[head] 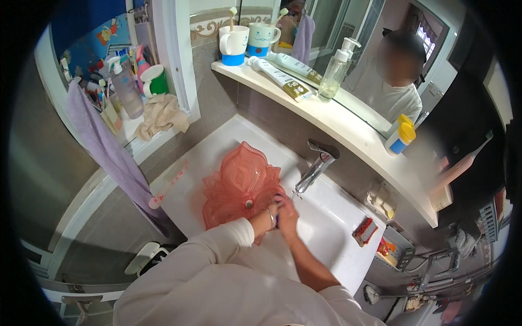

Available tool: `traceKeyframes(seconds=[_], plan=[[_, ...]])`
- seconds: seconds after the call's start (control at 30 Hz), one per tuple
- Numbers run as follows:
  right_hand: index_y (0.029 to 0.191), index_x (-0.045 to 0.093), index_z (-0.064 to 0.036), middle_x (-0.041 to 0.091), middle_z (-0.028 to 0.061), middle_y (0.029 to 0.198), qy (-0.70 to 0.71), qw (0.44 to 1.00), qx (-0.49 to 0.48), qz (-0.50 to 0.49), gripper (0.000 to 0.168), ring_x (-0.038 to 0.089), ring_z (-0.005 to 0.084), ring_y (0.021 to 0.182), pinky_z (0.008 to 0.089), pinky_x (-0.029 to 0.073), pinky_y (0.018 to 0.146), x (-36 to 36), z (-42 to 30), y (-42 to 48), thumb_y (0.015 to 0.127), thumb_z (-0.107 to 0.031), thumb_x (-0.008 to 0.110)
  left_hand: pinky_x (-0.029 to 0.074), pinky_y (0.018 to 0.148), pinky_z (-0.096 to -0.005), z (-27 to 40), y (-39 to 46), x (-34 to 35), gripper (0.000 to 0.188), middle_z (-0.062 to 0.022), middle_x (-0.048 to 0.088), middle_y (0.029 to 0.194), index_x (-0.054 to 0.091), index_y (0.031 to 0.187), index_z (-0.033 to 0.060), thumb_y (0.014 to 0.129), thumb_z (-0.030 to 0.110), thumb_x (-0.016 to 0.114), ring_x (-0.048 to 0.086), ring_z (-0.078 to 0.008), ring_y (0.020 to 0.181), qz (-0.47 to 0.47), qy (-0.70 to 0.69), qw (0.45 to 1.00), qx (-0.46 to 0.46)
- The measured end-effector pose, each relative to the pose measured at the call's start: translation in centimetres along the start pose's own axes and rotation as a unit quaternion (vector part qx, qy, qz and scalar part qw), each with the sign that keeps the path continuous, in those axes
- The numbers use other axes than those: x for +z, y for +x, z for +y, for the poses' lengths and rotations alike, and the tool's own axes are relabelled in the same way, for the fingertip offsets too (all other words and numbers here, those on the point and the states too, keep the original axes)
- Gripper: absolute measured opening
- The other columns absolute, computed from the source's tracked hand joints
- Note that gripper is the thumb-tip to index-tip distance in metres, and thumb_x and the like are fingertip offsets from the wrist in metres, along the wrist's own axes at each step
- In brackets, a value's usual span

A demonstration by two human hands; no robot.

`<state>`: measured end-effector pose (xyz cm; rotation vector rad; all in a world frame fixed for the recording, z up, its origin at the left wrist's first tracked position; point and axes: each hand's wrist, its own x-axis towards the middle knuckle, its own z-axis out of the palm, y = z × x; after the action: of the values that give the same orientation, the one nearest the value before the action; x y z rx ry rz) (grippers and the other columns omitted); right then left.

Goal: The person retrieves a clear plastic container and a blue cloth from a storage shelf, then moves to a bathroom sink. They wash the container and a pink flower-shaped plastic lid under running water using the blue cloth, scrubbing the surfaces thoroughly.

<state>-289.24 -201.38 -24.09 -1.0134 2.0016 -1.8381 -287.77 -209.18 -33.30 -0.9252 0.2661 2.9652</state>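
A pink translucent plastic dish (240, 171) with leaf-shaped lobes lies on the left part of the white washbasin (220, 130). My left hand (264, 222), with a bangle at its wrist, is at the dish's right edge. Against it, my right hand (288, 214) is bent over the left fingers. Something dark blue shows between the two hands; what it is and which hand has it, I cannot tell. The chrome faucet (314, 173) stands just above and right of my hands, with a little water below its spout.
A red and grey scrubbing sponge (365, 232) lies on the basin's right rim, a pink-patterned handle (169, 185) on its left. The shelf (342, 122) above holds mugs, a toothpaste tube (281, 79) and a pump bottle (332, 77). A purple towel (110, 150) hangs left.
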Motion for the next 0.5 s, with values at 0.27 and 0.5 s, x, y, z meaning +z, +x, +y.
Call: traceKeyframes(seconds=[0.27, 0.5], plan=[[0.101, 0.052, -0.001, 0.057, 0.0084, 0.091, 0.394, 0.870, 0.265, 0.136, 0.023, 0.055, 0.0180, 0.081, 0.0290, 0.046, 0.074, -3.2, 4.0, 3.3, 0.080, -0.007, 0.043, 0.049, 0.062, -0.0383, 2.6, -1.9, 5.2, 0.037, -0.0065, 0.059, 0.087, 0.054, 0.092, 0.0170, 0.082, 0.051, 0.045, 0.058, -0.0219, 0.073, 0.118, 0.200, 0.971, 0.051], [0.090, 0.052, -0.005, 0.051, 0.0072, 0.091, -0.002, 1.000, 0.020, -0.021, 0.016, 0.050, 0.0183, 0.082, 0.0276, 0.040, 0.074, -1.5, 0.3, -1.2, 0.074, -0.005, 0.055, 0.046, 0.068, -0.0350, 2.1, -4.9, 5.4, 0.036, -0.0039, 0.058, 0.079, 0.055, 0.081, 0.0181, 0.080, 0.052, 0.042, 0.056, -0.0178, 0.076, -0.023, 0.098, 0.994, -0.053]])
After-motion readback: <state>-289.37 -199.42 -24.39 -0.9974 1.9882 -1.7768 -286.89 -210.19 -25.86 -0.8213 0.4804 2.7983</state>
